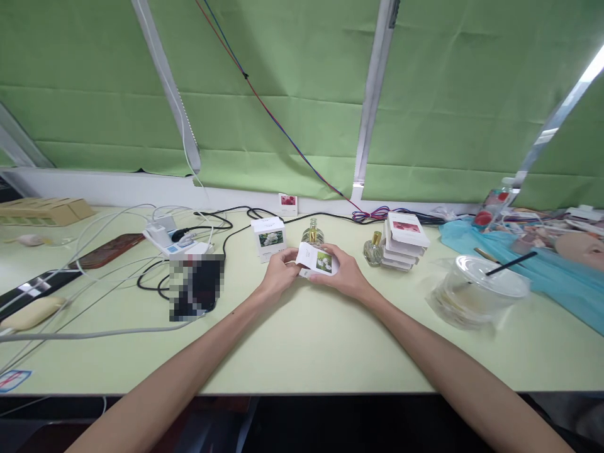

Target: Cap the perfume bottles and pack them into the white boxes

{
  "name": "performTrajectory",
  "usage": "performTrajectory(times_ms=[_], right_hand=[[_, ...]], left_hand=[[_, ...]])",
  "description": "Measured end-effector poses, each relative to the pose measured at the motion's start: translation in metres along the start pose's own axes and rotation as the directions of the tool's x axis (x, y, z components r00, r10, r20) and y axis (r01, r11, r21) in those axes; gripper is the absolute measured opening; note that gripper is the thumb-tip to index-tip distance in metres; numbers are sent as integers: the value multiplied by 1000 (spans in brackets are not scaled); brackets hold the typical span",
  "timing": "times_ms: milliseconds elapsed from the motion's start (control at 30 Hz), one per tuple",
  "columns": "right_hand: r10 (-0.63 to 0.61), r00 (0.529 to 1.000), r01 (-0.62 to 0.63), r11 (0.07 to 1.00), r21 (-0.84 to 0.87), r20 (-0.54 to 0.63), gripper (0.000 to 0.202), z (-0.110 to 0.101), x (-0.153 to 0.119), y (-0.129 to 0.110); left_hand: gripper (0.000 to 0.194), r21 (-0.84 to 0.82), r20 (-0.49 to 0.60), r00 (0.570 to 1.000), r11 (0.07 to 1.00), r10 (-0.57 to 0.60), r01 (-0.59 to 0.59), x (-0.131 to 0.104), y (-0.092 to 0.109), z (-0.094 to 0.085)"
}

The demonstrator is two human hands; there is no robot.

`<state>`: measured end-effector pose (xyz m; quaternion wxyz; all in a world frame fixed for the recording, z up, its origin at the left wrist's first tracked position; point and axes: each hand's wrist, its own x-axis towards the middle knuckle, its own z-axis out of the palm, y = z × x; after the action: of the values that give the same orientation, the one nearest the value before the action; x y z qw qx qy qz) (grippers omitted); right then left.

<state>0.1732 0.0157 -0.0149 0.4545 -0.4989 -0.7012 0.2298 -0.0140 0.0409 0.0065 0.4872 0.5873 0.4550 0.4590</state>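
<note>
Between my two hands is a small white perfume box (308, 254) with a picture of white flowers, tilted just above the table. My left hand (279, 275) grips its left end, fingers closed around the edge. My right hand (348, 272) wraps its right side, thumb below and fingers over the top. Directly behind the box stands a glass perfume bottle (313, 233) with a gold neck, its lower part hidden. To the left is another white flower box (269, 239). A second glass bottle (372, 251) stands to the right, beside a stack of white boxes (401, 248).
A lidded plastic cup (486, 286) with a black straw stands at right, near blue fabric (538, 270). Cables, a power strip (184, 245) and phones (111, 250) lie at left. A small box (287, 204) stands at the back, against the wall below green blinds (283, 126).
</note>
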Motion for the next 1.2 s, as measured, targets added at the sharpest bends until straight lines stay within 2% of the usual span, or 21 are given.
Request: performTrajectory(times_ms=[200, 367, 533, 1200], right_hand=[[-2, 1000, 2, 1000, 20, -16, 79, 1, 1, 0], [-8, 1000, 9, 999, 53, -14, 79, 1, 1, 0], [-17, 1000, 18, 996, 82, -7, 80, 1, 0, -1], [-64, 998, 64, 984, 169, -7, 77, 4, 0, 0]], left_hand=[[38, 22, 31, 999, 999, 42, -42, 1, 0, -2], [35, 2, 101, 989, 994, 106, -107, 4, -4, -4], [40, -20, 159, 976, 989, 148, -146, 5, -4, -4], [45, -10, 164, 965, 979, 202, -204, 6, -8, -3]])
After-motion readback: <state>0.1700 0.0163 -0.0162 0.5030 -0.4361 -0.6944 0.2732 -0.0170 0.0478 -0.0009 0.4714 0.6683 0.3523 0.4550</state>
